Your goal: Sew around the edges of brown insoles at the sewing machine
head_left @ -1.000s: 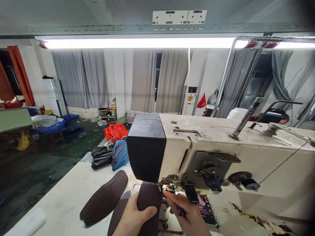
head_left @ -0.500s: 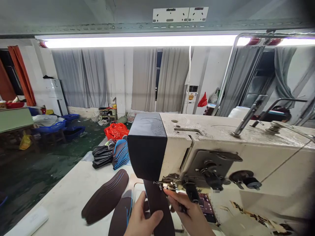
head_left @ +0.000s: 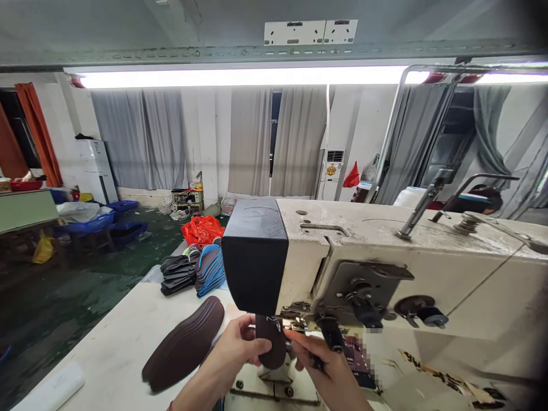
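A dark brown insole (head_left: 274, 355) lies under the needle area of the sewing machine (head_left: 295, 268), its rounded near end showing below the black head cover. My left hand (head_left: 244, 341) pinches the insole's left edge, thumb on top. To the right of the insole, my right hand (head_left: 319, 357) has its fingers curled around a dark object that I cannot make out. An orange-looking fingertip of that hand reaches the presser foot (head_left: 296, 323). The insole's far part is hidden behind the machine head. A stack of brown insoles (head_left: 184, 342) rests left of my left forearm.
Bundles of black and blue-edged insoles (head_left: 209, 271) stand on the white table (head_left: 103, 348), by a red plastic bag (head_left: 201, 229). A white object (head_left: 55, 388) lies at the table's near left. A phone-like screen (head_left: 362, 362) is under the machine arm. Blue crates (head_left: 88, 220) stand farther left.
The insole has moved away from me under the machine head, so only its rounded near end shows. My left hand has shifted forward and left. My right hand stays nearly in place.
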`<state>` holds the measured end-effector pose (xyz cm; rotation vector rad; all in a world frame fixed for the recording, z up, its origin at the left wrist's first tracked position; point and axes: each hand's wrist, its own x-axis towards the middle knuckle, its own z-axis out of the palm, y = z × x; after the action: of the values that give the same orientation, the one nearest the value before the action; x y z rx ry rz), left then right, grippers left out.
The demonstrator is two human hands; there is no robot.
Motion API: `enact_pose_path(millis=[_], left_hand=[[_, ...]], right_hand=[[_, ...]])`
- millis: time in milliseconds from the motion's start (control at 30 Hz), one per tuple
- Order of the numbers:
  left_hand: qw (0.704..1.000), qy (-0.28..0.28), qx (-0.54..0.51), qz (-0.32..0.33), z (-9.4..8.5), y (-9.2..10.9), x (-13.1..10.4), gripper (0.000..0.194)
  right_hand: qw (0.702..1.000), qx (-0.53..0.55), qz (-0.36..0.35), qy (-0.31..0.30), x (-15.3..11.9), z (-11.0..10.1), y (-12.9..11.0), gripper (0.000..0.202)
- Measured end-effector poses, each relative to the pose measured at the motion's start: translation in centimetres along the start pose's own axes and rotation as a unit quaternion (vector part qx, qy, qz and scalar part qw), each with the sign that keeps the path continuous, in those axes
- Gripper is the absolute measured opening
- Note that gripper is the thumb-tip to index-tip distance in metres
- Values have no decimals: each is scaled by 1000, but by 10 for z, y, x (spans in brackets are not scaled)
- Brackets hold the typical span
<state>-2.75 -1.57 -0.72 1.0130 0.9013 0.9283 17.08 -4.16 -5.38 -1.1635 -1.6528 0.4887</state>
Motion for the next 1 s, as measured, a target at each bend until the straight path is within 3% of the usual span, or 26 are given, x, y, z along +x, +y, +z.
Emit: enact_pose_path(millis=[167, 300, 367, 467, 567, 633, 700, 767, 833, 900, 1000], left_hand=[[997, 72, -37, -4, 4, -6, 4, 31], [986, 108, -129, 19, 16, -16, -1, 37], [968, 155, -193, 33, 24, -25, -2, 39], [928, 247, -276, 25, 38, -39, -1, 28], [905, 272, -327, 1, 53, -55, -7, 16], [920, 240, -311, -2, 59, -63, -18, 16], [957, 180, -225, 24, 55, -62, -30, 24], [983, 128, -87, 99, 39, -45, -37, 29], [964, 165, 69, 199, 16, -16, -34, 24], [959, 139, 191, 157, -8, 15, -26, 20], [973, -29, 222, 48, -27, 33, -21, 26]], right_hand=[[999, -14, -22, -32, 0, -4, 1, 44], [996, -35, -42, -65, -1, -6, 7, 38], [996, -33, -39, -75, -1, -6, 9, 36], [996, -34, -35, -72, 1, -5, 8, 34], [997, -38, -40, -61, 4, -6, 1, 32], [997, -41, -42, -58, 5, -6, -3, 31], [996, -41, -41, -61, 5, -6, -4, 31], [996, -40, -48, -64, 4, -6, -2, 32], [996, -40, -62, -60, 3, -4, 0, 33], [995, -40, -73, -53, 2, -3, 2, 34], [995, -35, -78, -53, 2, -2, 4, 34]])
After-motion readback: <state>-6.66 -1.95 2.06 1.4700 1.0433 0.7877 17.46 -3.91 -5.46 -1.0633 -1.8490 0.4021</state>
